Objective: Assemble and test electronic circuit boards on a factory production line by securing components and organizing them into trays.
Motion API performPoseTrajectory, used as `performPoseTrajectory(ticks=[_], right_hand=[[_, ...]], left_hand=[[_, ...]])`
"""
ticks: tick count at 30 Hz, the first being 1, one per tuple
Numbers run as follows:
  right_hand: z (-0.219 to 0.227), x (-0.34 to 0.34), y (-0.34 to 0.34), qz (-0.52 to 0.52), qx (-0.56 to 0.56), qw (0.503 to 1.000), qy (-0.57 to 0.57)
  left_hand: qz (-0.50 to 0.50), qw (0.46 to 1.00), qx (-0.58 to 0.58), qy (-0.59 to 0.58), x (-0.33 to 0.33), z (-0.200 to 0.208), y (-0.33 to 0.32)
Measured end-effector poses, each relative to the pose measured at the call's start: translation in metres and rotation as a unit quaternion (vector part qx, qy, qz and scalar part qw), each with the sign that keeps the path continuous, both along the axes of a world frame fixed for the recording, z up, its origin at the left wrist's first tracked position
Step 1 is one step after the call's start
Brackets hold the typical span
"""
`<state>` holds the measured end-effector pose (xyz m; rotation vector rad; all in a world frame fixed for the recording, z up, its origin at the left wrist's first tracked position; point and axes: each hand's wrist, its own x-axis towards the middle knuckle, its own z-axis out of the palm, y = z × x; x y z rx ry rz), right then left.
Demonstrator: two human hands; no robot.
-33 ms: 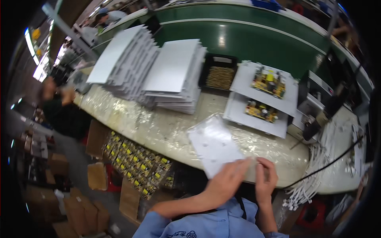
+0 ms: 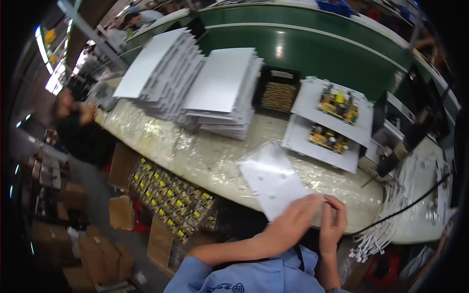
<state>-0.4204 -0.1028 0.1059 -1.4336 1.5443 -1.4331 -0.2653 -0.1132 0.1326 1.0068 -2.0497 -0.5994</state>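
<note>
A white sheet-like plate with a few small marks or holes lies tilted at the table's near edge, its lower part hidden by my left hand. That hand reaches across the plate to the right, fingers together. Close beside it, my right hand is raised with bent fingers, its fingertips meeting those of the left. Whatever is pinched between them is too small or too hidden to make out. Beyond the plate, two white panels each carry a circuit board with yellow parts.
Two tall stacks of white panels stand at the back left, beside a black bin of brass-coloured pieces. White cables hang over the right edge. Circuit boards fill a carton below the table. Another person is at the far left.
The view has shifted slightly, so the table scene sits a little further right. My fingertips are closer together than before.
</note>
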Motion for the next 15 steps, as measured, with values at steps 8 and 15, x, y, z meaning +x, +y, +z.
performPoseTrajectory(ticks=[8, 15], right_hand=[[0.009, 0.016, 0.010, 0.156, -0.074, 0.942, 0.289], [0.003, 0.000, -0.004, 0.205, -0.055, 0.903, 0.373]], left_hand=[[0.010, 0.997, -0.029, 0.070, 0.035, -0.008, -0.009], [0.489, 0.871, -0.048, 0.014, 0.182, -0.050, 0.019]])
